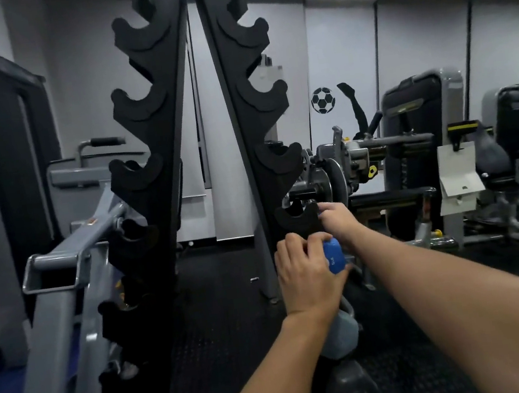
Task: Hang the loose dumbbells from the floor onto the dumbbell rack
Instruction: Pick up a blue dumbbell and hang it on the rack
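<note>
A black A-frame dumbbell rack (164, 182) stands in front of me, with hooked cradles down both uprights. My left hand (305, 276) grips a blue dumbbell (334, 256) just below a cradle (297, 219) on the right upright; only one blue head shows past my fingers. My right hand (337, 219) is at that cradle's outer tip with curled fingers, and its grip is hidden. Lower on the same side sit a pale grey-blue dumbbell (339, 334) and a dark grey one (352, 388).
A grey metal bench frame (63, 268) leans close on the left. Weight machines (421, 129) and a plate-loaded bar (335, 179) crowd the right behind the rack. The floor (225, 299) between the uprights is dark rubber matting.
</note>
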Demonstrator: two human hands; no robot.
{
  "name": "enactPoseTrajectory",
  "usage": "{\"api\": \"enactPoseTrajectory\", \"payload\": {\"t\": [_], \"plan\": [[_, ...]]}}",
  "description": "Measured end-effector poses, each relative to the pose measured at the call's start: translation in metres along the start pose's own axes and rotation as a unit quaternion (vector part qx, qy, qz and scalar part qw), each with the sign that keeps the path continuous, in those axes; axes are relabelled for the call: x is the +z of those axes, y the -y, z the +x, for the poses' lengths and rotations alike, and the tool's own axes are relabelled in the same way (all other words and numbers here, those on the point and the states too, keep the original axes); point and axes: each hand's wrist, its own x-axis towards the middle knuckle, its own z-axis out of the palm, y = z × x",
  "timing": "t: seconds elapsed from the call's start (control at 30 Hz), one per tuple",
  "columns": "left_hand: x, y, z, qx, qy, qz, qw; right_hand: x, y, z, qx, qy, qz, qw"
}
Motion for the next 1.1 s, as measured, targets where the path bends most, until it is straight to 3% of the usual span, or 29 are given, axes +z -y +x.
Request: {"api": "enactPoseTrajectory", "payload": {"t": [0.1, 0.23, 0.4, 0.53, 0.77, 0.87, 1.1], "plan": [[0.003, 0.003, -0.002, -0.001, -0.004, 0.011, 1.0, 0.006, -0.005, 0.005, 0.052, -0.001, 0.046, 0.998], [0.004, 0.009, -0.01, -0.007, -0.02, 0.008, 1.0, 0.014, 0.0, -0.008, 0.061, 0.072, 0.146, 0.985], [-0.004, 0.022, -0.015, 0.013, -0.004, -0.011, 1.0, 0.015, 0.006, -0.008, 0.094, 0.155, 0.147, 0.972], [-0.017, 0.035, -0.013, 0.018, 0.074, -0.015, 0.997, 0.02, 0.003, -0.017, 0.112, 0.147, 0.115, 0.976], [-0.043, 0.035, -0.013, 0.005, 0.167, -0.039, 0.985, 0.007, -0.007, -0.02, 0.093, 0.028, 0.042, 0.994], [-0.047, 0.04, -0.015, -0.013, 0.203, -0.026, 0.979, -0.008, -0.003, -0.033, 0.092, 0.028, -0.028, 0.995], [-0.069, 0.06, -0.027, -0.023, 0.221, -0.052, 0.974, -0.018, 0.001, -0.07, 0.056, 0.042, -0.064, 0.995]]}}
